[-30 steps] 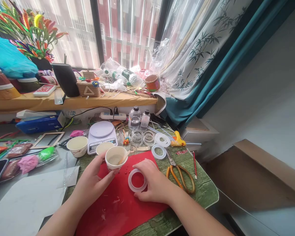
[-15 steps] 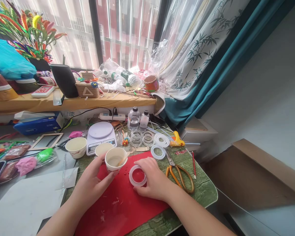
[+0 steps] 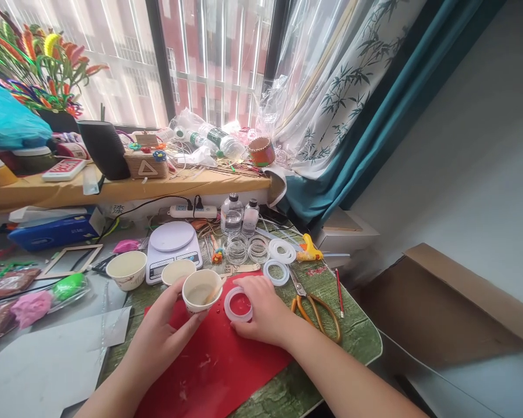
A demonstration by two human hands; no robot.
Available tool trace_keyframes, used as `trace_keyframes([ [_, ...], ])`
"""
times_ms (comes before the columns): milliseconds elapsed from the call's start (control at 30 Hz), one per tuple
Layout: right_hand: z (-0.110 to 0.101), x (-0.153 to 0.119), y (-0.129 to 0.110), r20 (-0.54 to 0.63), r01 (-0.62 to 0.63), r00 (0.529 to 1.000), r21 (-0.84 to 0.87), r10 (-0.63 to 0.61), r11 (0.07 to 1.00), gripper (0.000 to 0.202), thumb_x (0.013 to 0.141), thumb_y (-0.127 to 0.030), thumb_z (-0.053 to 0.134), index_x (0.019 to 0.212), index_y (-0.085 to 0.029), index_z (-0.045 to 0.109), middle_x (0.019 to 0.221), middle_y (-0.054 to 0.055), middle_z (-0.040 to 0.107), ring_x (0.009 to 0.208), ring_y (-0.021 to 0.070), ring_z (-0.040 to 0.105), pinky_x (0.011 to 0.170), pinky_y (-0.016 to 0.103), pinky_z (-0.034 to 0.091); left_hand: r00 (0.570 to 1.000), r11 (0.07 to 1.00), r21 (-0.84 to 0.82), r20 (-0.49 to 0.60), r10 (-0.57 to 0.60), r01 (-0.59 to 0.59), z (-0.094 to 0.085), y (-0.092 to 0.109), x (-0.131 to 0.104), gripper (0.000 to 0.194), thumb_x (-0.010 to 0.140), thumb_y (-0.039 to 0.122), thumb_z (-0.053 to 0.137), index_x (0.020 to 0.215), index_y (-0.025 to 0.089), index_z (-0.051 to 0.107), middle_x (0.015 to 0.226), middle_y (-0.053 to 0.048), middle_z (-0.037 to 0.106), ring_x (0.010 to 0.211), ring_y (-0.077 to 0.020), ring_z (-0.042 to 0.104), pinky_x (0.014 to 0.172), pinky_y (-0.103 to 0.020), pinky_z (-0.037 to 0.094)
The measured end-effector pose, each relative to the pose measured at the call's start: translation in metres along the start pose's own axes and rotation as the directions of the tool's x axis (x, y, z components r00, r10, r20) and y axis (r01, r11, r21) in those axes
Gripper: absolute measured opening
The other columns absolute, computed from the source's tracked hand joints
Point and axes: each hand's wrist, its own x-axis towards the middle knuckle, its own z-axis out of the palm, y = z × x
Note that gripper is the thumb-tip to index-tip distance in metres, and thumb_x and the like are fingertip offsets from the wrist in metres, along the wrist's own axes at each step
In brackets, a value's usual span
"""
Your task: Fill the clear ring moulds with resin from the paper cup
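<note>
A paper cup [image 3: 197, 306] is gripped between the thumb and fingers of my left hand [image 3: 168, 322]. Inside it are a cloudy liquid and a wooden stick [image 3: 215, 290] leaning on the rim. My right hand [image 3: 261, 313] has its thumb and fingers around the right side of a translucent silicone ring mold [image 3: 229, 312], over the red sheet [image 3: 218, 366]. A few small red drops show on the sheet between cup and mold. Two more ring molds, a white one [image 3: 282, 251] and a bluish one [image 3: 276, 273], lie beyond my right hand.
Scissors [image 3: 316, 310] with orange handles and a pencil [image 3: 339, 293] lie to the right, near a yellow glue gun [image 3: 309, 248]. Behind the cup stand a kitchen scale [image 3: 172, 247], two other paper cups [image 3: 127, 271] and two clear bottles [image 3: 232, 216]. Papers lie at left.
The whole view has shifted slightly, moving the scene a little left. Both hands keep their grips on the cup and the ring mold.
</note>
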Motion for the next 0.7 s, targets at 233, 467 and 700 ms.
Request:
trace_keyframes([
  [233, 0.0031, 0.0007, 0.0042, -0.025, 0.010, 1.000, -0.001, -0.010, 1.000, 0.079, 0.076, -0.035, 0.091, 0.149, -0.020, 0.062, 0.143, 0.017, 0.069, 0.135, 0.0400, 0.061, 0.120, 0.057, 0.044, 1.000, 1.000, 0.011, 0.001, 0.004, -0.004, -0.0005, -0.0011, -0.0003, 0.057, 0.102, 0.060, 0.070, 0.150, 0.028, 0.065, 0.147, -0.012, 0.079, 0.131, -0.0364, 0.079, 0.113, -0.051, 0.065],
  [467, 0.0027, 0.0025, 0.0049, -0.038, -0.002, 0.999, 0.009, 0.002, 1.000, 0.080, 0.077, -0.035, 0.090, 0.150, -0.019, 0.061, 0.147, 0.018, 0.068, 0.137, 0.0395, 0.061, 0.122, 0.057, 0.043, 1.000, 1.000, 0.022, 0.002, 0.005, -0.005, -0.0011, -0.0010, -0.0006, 0.055, 0.103, 0.059, 0.070, 0.148, 0.027, 0.065, 0.148, -0.014, 0.078, 0.133, -0.0366, 0.078, 0.112, -0.051, 0.065],
  [700, -0.0008, 0.0025, 0.0006, 0.001, -0.052, 0.999, 0.009, 0.052, 0.999, 0.087, 0.076, -0.034, 0.093, 0.155, -0.018, 0.060, 0.152, 0.018, 0.067, 0.143, 0.0411, 0.058, 0.125, 0.058, 0.040, 1.000, 0.999, 0.031, 0.008, 0.016, -0.016, -0.0022, 0.0013, 0.0011, 0.055, 0.103, 0.058, 0.070, 0.147, 0.026, 0.065, 0.147, -0.014, 0.079, 0.131, -0.0354, 0.079, 0.112, -0.050, 0.065],
])
